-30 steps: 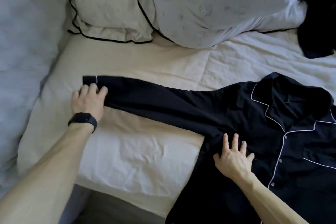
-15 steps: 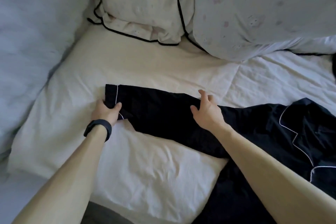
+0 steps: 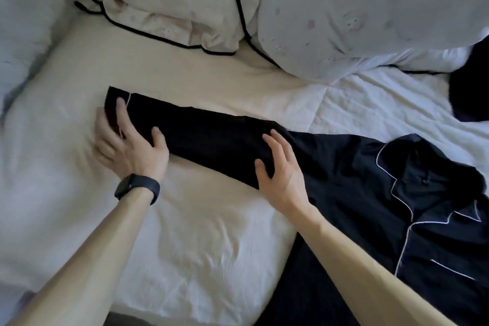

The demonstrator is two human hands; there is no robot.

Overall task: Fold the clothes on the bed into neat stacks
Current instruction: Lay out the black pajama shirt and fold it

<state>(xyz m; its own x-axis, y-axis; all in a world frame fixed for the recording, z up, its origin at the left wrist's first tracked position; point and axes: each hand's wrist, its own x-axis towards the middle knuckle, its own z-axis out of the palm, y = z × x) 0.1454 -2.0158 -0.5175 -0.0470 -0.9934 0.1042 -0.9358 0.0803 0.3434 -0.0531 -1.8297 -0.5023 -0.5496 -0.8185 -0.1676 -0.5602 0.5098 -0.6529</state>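
Since the pajama shirt (image 3: 370, 193) is light and limp, we'd lift its sleeve (image 3: 211, 137) by the cuff (image 3: 113, 98); left hand (image 3: 132, 145) straddles it, pinch unclear; right hand (image 3: 283, 172) flat, splayed, pinning.

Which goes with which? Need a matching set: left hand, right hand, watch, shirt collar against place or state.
1. left hand
2. right hand
3. watch
4. shirt collar

A. edged in white piping, at the right of the bed
B. resting on the cuff end of the sleeve
C. strapped round a wrist
D. flat on the sleeve near the shoulder

Pairs: 1-B, 2-D, 3-C, 4-A
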